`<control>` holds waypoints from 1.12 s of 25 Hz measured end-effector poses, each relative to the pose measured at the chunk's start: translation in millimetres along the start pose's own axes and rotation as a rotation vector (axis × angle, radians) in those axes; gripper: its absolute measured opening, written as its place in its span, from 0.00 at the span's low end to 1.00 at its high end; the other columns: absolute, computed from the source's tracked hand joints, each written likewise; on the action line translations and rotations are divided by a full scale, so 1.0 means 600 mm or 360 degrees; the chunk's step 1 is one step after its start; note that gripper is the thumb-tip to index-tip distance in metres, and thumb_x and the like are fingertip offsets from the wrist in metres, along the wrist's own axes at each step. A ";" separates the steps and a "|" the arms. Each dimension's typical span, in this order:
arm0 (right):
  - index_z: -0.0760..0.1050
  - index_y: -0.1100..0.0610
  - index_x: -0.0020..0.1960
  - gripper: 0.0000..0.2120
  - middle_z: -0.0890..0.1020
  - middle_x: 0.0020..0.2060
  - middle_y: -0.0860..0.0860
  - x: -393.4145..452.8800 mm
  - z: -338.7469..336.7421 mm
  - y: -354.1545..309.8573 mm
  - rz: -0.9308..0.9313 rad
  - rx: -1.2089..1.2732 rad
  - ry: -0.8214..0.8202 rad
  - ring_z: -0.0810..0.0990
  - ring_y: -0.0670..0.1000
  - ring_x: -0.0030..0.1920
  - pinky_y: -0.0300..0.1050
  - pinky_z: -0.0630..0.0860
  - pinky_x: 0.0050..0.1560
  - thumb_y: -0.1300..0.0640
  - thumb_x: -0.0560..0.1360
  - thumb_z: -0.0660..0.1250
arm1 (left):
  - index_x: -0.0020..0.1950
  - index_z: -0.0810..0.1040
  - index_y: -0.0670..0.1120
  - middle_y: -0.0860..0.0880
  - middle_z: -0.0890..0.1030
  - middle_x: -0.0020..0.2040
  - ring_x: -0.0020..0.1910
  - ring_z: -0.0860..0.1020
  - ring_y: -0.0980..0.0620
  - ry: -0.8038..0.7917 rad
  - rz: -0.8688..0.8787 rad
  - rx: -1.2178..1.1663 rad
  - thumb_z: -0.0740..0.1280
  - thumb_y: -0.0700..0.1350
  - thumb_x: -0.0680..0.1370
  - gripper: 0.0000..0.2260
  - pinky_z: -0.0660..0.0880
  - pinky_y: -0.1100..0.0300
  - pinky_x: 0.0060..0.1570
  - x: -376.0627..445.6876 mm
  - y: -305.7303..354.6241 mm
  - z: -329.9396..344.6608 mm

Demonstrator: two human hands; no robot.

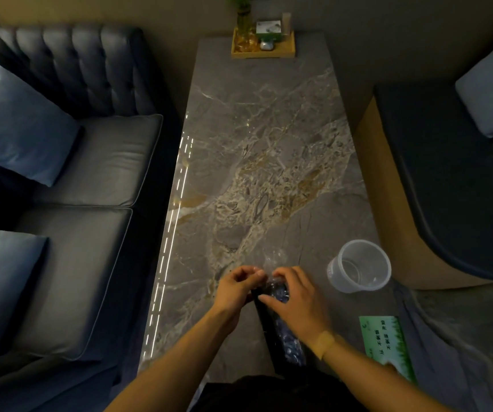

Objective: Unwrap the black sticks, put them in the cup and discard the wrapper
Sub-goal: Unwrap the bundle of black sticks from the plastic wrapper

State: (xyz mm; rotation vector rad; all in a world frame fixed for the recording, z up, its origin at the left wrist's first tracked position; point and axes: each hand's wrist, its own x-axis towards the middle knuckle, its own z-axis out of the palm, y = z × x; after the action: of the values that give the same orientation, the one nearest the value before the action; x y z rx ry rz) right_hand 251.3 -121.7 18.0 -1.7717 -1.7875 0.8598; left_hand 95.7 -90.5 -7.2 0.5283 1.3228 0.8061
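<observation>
Honestly, with both the left hand and right hand pinching the clear wrapper at its top, a hard tear could fling the black sticks (the cup sits off to the right, empty).

Dim room — dark tufted sofa with blue cushions beside a long marble table.

Black sticks in crinkled clear wrapper, empty translucent cup upright to their right
</observation>
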 end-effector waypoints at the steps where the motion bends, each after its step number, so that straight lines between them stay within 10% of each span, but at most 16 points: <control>1: 0.72 0.49 0.57 0.24 0.76 0.53 0.48 0.004 0.001 -0.003 0.0062 -0.0023 -0.0048 0.77 0.51 0.52 0.49 0.77 0.49 0.40 0.66 0.73 | 0.38 0.82 0.47 0.49 0.84 0.36 0.36 0.82 0.56 -0.0009 0.0009 -0.0021 0.73 0.38 0.73 0.06 0.77 0.63 0.34 -0.001 0.001 0.001; 11: 0.73 0.48 0.62 0.16 0.80 0.59 0.50 0.012 -0.002 -0.007 0.0213 0.0022 -0.0075 0.82 0.51 0.51 0.50 0.81 0.46 0.52 0.75 0.67 | 0.38 0.85 0.48 0.49 0.83 0.33 0.35 0.83 0.52 -0.0151 0.0105 0.0042 0.78 0.40 0.67 0.04 0.79 0.60 0.39 0.002 0.006 -0.007; 16: 0.62 0.43 0.71 0.30 0.72 0.67 0.49 0.019 -0.019 0.004 0.0167 -0.0074 -0.0142 0.79 0.54 0.56 0.50 0.80 0.48 0.63 0.73 0.63 | 0.36 0.85 0.49 0.51 0.83 0.31 0.34 0.82 0.55 -0.0174 0.0141 0.0171 0.77 0.39 0.69 0.06 0.78 0.62 0.39 0.001 0.015 -0.003; 21: 0.77 0.51 0.57 0.11 0.84 0.48 0.50 0.047 -0.046 0.003 0.0446 0.0517 0.0152 0.81 0.44 0.45 0.32 0.75 0.42 0.51 0.76 0.67 | 0.36 0.85 0.49 0.51 0.82 0.31 0.32 0.80 0.56 -0.0255 0.0202 0.0289 0.79 0.41 0.66 0.05 0.76 0.65 0.35 -0.006 0.032 -0.004; 28: 0.81 0.54 0.45 0.02 0.87 0.35 0.48 0.047 -0.109 0.007 0.0638 0.1326 0.0062 0.83 0.45 0.38 0.38 0.77 0.37 0.60 0.73 0.71 | 0.39 0.83 0.49 0.49 0.82 0.36 0.37 0.82 0.54 -0.0232 0.0120 -0.0074 0.77 0.42 0.65 0.06 0.78 0.63 0.36 -0.011 0.068 -0.023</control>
State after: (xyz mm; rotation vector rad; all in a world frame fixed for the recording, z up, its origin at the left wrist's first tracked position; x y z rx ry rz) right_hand 299.8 -87.2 57.4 -1.5382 -0.8211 1.4432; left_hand 73.2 -71.2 24.6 0.5918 1.1537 0.8424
